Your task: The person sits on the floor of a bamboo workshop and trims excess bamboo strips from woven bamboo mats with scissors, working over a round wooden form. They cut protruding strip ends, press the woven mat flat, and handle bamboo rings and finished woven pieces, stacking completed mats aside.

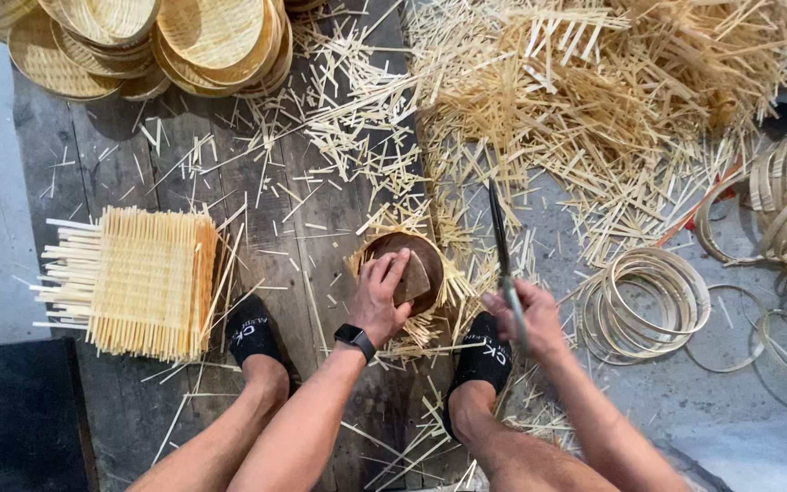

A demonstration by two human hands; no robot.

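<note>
My left hand (380, 296) presses down on a round dark wooden block (421, 260) that lies on a woven bamboo mat, whose strip ends stick out around it. My right hand (526, 314) grips the handle of a long dark knife (499, 241), its blade pointing away from me just right of the block. A black watch is on my left wrist. My feet in black socks rest on the boards on either side.
A stack of square woven bamboo mats (143, 278) lies at the left. Round woven trays (152, 41) are piled at the top left. A heap of cut bamboo strips (612, 91) fills the top right. Bamboo rings (653, 301) lie at the right.
</note>
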